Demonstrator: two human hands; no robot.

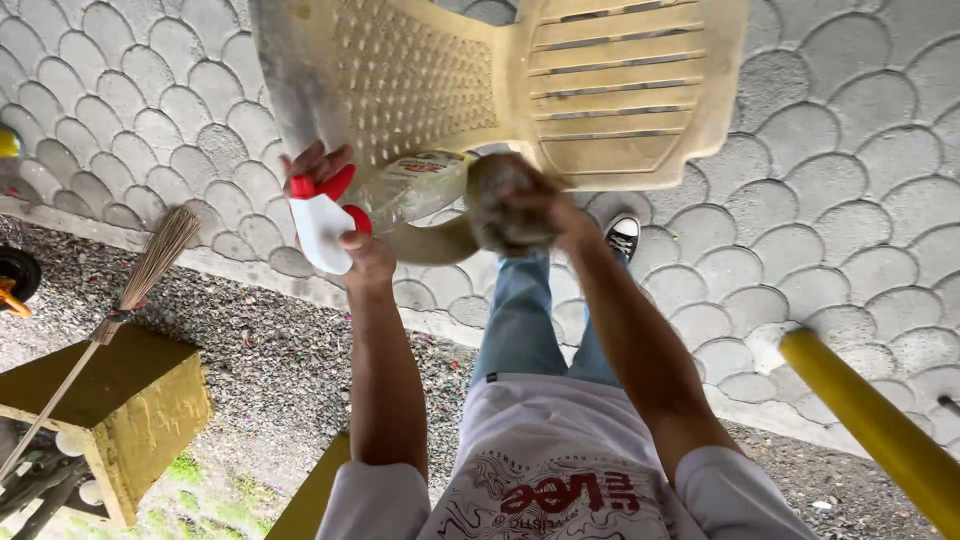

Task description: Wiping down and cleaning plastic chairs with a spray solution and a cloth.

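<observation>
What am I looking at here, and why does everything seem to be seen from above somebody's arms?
There is no machine in this picture: a person wears a camera on the head, so you look down along their own arms, white shirt and jeans. The left hand grips a clear spray bottle with a red and white trigger head. The right hand presses a grey, blurred wad, probably a cloth or sponge, against a cream plastic chair. The chair stands on paving with a fish-scale pattern. At left, on the gravel, a broom leans over a yellow wooden box. A yellow pole crosses the lower right corner.
</observation>
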